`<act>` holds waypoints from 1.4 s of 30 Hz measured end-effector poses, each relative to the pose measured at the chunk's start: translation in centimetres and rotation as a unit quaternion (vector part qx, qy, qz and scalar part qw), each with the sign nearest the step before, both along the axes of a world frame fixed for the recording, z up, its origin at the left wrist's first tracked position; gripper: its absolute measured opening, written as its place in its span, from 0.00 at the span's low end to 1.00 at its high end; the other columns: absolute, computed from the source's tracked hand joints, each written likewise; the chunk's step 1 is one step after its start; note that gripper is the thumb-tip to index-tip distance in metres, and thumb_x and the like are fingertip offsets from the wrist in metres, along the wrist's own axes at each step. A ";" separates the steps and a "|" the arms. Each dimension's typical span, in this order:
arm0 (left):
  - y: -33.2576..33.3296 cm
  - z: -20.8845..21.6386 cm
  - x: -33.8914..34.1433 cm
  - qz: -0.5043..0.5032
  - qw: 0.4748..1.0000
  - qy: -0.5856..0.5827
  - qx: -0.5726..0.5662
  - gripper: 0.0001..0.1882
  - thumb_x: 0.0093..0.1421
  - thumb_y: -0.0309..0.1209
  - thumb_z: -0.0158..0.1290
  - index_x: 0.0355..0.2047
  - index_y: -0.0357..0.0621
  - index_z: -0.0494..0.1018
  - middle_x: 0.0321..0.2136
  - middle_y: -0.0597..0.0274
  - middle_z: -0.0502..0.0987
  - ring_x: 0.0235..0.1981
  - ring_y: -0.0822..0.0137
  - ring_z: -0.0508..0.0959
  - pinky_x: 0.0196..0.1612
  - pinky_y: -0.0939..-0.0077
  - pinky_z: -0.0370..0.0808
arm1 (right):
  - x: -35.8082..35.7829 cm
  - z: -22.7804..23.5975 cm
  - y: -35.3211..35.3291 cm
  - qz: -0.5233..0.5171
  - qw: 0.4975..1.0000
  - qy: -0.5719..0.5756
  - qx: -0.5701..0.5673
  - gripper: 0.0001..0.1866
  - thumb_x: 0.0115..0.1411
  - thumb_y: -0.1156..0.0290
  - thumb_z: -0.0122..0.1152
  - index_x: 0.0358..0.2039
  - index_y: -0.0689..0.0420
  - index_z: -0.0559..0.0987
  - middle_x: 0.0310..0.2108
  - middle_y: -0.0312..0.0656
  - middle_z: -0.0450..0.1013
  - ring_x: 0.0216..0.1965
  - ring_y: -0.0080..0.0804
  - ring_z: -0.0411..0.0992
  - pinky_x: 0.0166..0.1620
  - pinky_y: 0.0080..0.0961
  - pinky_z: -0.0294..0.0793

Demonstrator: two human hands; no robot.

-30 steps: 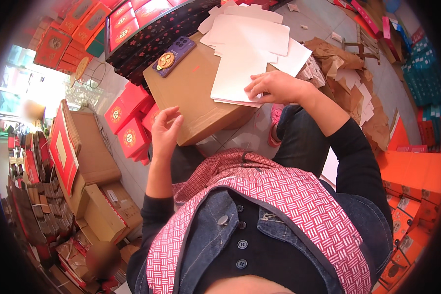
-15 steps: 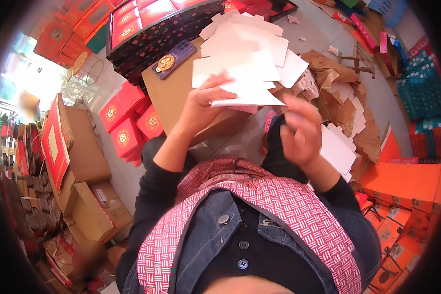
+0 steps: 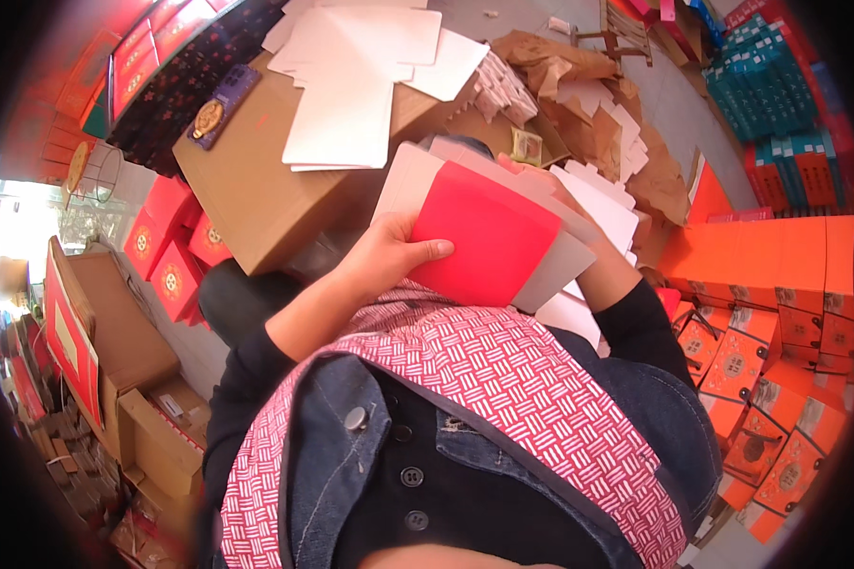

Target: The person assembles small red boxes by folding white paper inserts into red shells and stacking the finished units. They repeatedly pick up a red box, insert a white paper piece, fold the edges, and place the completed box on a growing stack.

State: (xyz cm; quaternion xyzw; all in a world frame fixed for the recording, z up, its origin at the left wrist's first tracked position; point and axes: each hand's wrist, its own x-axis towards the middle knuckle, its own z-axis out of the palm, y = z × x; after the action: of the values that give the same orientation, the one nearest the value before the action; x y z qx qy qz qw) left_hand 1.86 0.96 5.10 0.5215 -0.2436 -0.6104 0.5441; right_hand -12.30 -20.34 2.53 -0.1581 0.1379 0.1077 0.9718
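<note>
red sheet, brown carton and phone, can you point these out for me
Red sheet [image 3: 489,232]: head view, middle of its red face.
Brown carton [image 3: 245,175]: head view, bare part of its top.
Phone [image 3: 228,102]: head view, middle of its dark back.

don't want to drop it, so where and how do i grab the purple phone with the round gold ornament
Likely pinch the phone across its long edges, from above: it lies flat on the brown cardboard box, gold ornament facing up.
</note>
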 end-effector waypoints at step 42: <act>-2.3 -0.6 -1.1 -0.020 0.976 -0.200 -0.082 0.22 0.51 0.26 0.63 0.44 0.39 0.66 0.35 0.55 0.77 0.37 0.67 0.77 0.41 0.74 0.74 | -1.4 5.6 0.3 0.120 0.754 -0.052 -0.643 0.24 0.69 0.65 0.39 0.62 0.62 0.64 0.47 0.44 0.73 0.46 0.24 0.69 0.52 0.21 0.66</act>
State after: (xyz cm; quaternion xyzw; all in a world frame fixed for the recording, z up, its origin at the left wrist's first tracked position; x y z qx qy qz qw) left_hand 0.74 -1.39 4.48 0.5819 -0.4070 -0.4824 0.5129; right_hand -13.67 -20.06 8.10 -0.7665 0.1032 0.1013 0.6257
